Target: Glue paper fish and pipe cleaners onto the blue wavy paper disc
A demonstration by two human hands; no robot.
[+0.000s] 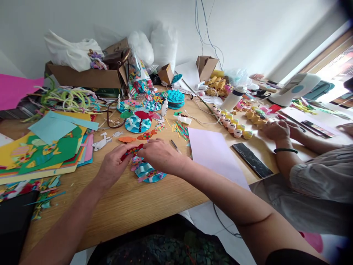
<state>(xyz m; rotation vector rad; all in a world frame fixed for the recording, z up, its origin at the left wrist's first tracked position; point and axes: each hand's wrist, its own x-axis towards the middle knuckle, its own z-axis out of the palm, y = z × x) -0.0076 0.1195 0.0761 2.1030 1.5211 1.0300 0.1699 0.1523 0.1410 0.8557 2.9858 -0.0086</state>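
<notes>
My left hand point(114, 162) pinches a red paper fish with coloured dots point(131, 151) above the wooden table. My right hand point(160, 154) meets it at the other end, its fingers closed at the fish's edge; its fingertips are partly hidden. Below both hands lies a round blue paper craft point(150, 173) with wavy white-and-blue strips and small paper fish on it. Just beyond the hands are an orange paper fish point(127, 139) and a spotted orange-red one point(146, 135). A similar blue disc with a red shape point(138, 123) sits farther back.
White glue bottles point(164, 107) stand behind the crafts. Left are stacked coloured papers point(66, 147) and scraps. Right of my hands lie a lilac sheet point(215, 154) and a black phone point(251, 160). A co-worker's hands point(278, 130) rest by yellow egg-carton figures point(234, 125).
</notes>
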